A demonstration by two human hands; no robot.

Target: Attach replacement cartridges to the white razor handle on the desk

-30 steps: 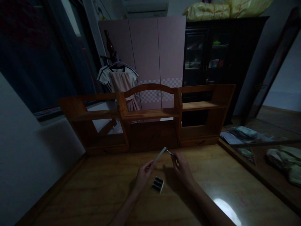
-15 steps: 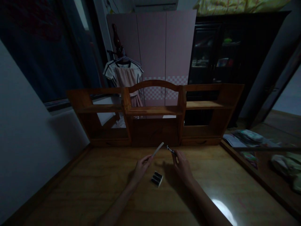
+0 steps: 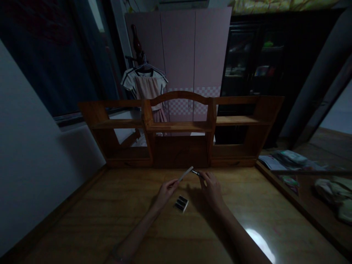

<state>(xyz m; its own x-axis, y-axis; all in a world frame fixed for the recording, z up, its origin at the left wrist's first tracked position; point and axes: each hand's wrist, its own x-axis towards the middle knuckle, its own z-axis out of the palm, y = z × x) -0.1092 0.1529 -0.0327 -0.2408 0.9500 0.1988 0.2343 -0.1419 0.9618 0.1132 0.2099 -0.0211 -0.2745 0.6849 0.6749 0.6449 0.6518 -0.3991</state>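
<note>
At the near side, a bright patch of reflected light shines on the wooden tabletop [image 3: 104, 212], to the right. Farther in, about the middle, a small pale case [image 3: 182, 203] with dark pieces in it lies on the wood, between the two forearms.

Just beyond it, to the left, the left hand [image 3: 166, 190] is closed on the near end of a thin pale strip [image 3: 186, 173], which slants up and away to the right. Across from it, the right hand [image 3: 211, 187] pinches a slim dark tool [image 3: 198, 173] with a shiny tip. That tip points left at the strip's far end; whether the two touch I cannot tell. Both strip and tool are held above the table.

At the table's far edge stands a wooden shelf unit [image 3: 180, 127] with an arched middle. To the right, beyond the table's raised edge, lie papers [image 3: 268, 161] and a crumpled pale cloth item [image 3: 334, 196].

Behind the shelf, clothes [image 3: 148, 86] hang at left before a pink wardrobe [image 3: 180, 47], with a dark cabinet [image 3: 297, 55] to its right.
</note>
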